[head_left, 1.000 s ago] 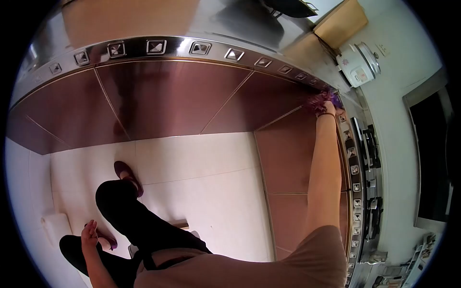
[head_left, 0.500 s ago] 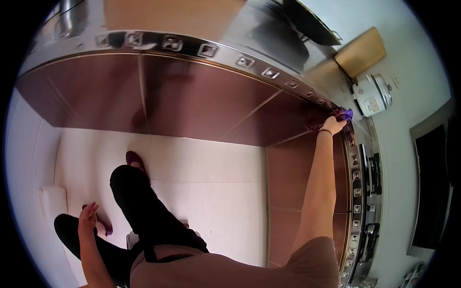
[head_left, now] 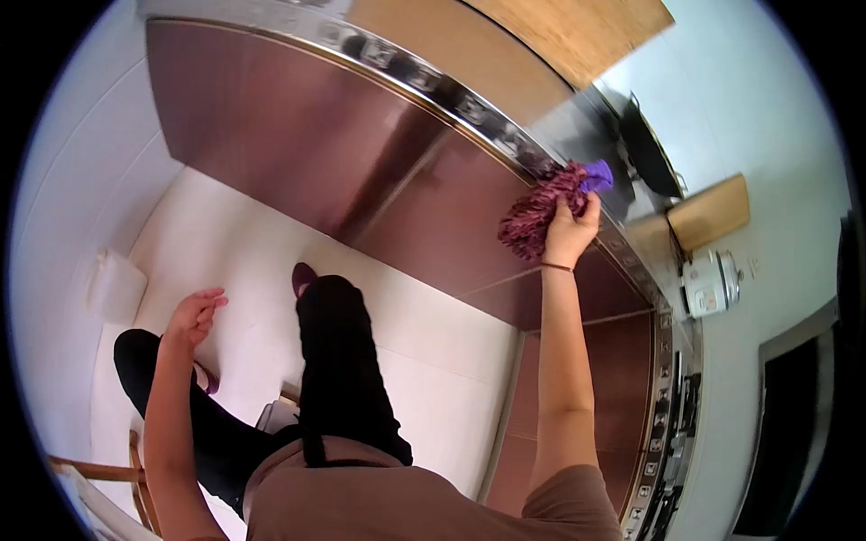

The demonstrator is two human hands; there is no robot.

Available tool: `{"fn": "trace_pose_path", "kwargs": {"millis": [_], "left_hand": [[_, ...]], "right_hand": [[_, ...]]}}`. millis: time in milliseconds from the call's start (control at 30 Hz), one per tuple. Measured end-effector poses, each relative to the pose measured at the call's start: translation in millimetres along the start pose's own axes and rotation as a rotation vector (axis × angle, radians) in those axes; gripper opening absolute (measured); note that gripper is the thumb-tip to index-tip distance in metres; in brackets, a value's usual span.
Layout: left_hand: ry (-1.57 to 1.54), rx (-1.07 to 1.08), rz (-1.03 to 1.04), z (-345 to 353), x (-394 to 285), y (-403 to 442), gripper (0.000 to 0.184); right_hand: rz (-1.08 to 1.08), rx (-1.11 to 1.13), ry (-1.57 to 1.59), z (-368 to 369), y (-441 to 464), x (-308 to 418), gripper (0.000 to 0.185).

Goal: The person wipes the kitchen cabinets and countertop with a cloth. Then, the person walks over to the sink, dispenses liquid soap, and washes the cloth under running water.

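My right hand [head_left: 573, 233] is closed around a shaggy maroon cleaning cloth [head_left: 534, 216] with a bright purple part at its upper end. The cloth lies against the metal counter edge [head_left: 472, 110], and its strands hang over the maroon cabinet front [head_left: 451, 194] below. Part of the cloth is hidden behind my fingers. My left hand [head_left: 197, 316] hangs in the air over the floor on the left. Its fingers are loosely bent and apart, with nothing in them.
On the counter are a dark pan [head_left: 645, 149], a wooden board [head_left: 711, 212] and a white rice cooker [head_left: 708, 287]. A larger wooden board [head_left: 586, 36] is at the top. A white bin [head_left: 117, 287] stands by the left wall, near a wooden chair [head_left: 99, 471].
My right hand has moved left along the counter edge with the cloth, away from the corner by the rice cooker. My left hand has risen. The view has turned and shifted.
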State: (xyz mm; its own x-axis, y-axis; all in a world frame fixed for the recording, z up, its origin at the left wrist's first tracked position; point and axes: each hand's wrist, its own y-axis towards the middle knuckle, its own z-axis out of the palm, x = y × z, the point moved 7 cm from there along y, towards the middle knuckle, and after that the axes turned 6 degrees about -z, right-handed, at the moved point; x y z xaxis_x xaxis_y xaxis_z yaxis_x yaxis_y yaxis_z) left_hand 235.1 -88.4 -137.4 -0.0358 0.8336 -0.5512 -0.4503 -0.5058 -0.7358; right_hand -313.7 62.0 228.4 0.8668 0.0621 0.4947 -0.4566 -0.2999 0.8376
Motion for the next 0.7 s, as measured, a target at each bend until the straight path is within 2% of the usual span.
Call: {"fn": "trace_pose_path", "kwargs": {"millis": [167,333,433,500,600,700], "left_hand": [[-0.106,0.097,0.172,0,-57,-24,0.021],[-0.111,0.125,0.221,-14,-102,-41,0.02],[-0.117,0.118,0.243,-19,-126,-54,0.02],[-0.139,0.105,0.252,-28,-134,-55,0.02],[-0.125,0.074,0.359,-53,-138,-43,0.02],[-0.23,0.148,0.35,-71,-137,-38,0.02]], "right_hand": [[-0.086,0.13,0.102,117,-7,93,0.028],[-0.128,0.205,0.242,228,-22,139,0.033],[-0.26,0.196,0.098,279,-33,176,0.034],[-0.353,0.207,0.011,307,-45,216,0.032],[-0.331,0.288,0.053,364,-55,246,0.033],[-0.35,0.341,0.135,423,-62,279,0.032]]}}
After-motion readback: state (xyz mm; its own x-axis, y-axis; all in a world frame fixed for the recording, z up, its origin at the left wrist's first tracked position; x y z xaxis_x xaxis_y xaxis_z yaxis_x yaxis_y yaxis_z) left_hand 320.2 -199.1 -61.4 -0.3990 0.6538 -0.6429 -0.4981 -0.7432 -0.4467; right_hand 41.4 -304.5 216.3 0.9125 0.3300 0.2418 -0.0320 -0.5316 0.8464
